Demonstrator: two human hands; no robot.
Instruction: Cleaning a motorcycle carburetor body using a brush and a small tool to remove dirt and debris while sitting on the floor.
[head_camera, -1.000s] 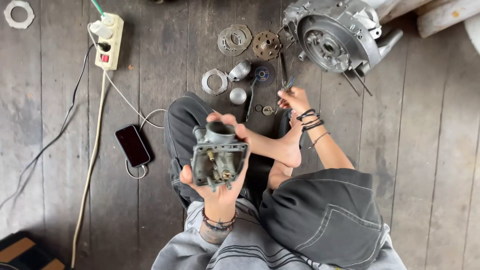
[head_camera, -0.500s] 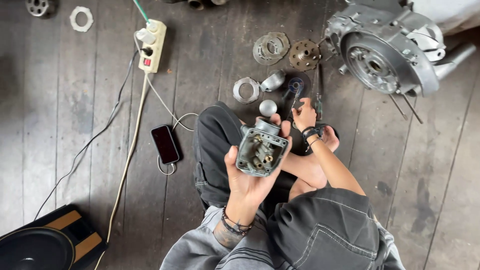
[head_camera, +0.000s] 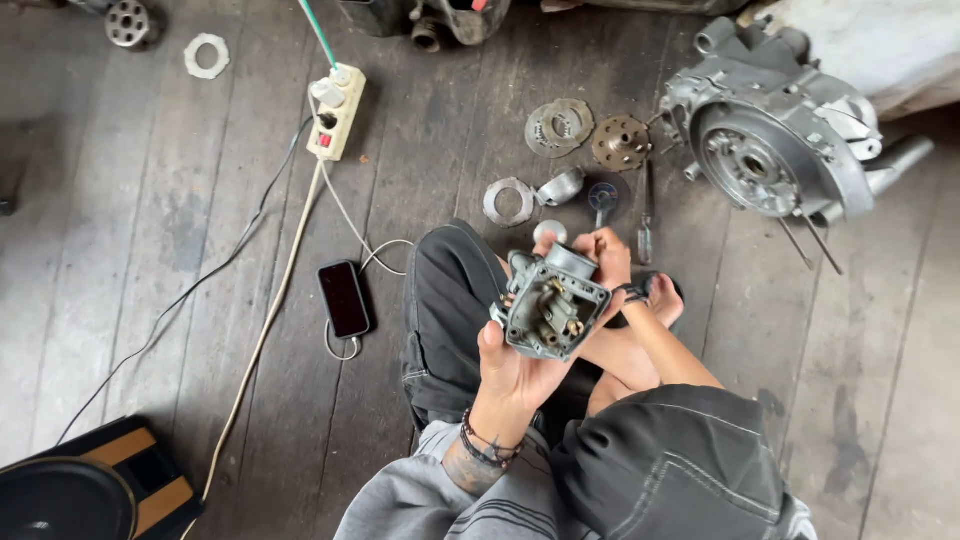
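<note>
Both hands, L (head_camera: 515, 372) & R (head_camera: 603, 252), grip boxy grey cast-metal carburetor (head_camera: 550, 305).

- The right hand (head_camera: 600, 255), which reaches toward the small parts on the floor a second ago, now rests its fingers on the top of the carburetor (head_camera: 550, 302).
- The left hand (head_camera: 520, 365) tilts the carburetor, its open underside now facing up-right.

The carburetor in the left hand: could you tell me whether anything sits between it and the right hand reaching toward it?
Nothing visible does. The left hand cradles the carburetor from below, and the right hand already rests against its upper far side, with no tool or part between them.
</note>
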